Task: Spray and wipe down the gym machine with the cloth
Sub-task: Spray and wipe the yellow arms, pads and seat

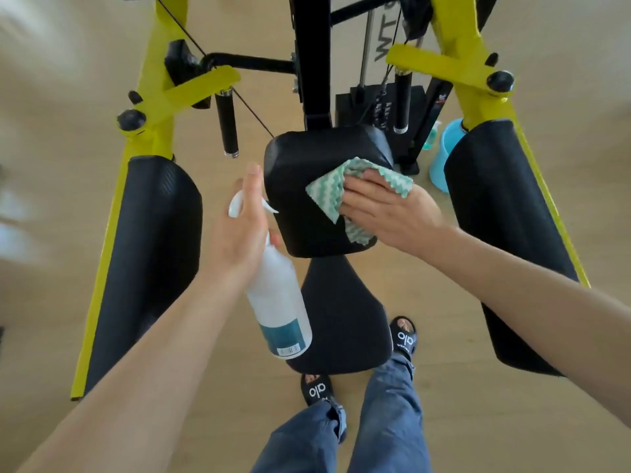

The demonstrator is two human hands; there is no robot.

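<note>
A black back pad [317, 186] of a yellow-framed gym machine [150, 107] is seen from above. A green-and-white cloth [355, 189] is pressed flat against the pad's right half by the right hand [389, 213], fingers straight. Just left of the pad, a white spray bottle [276, 298] is gripped at its neck by the left hand [239, 233]. Below the pad lies the black seat [345, 322].
</note>
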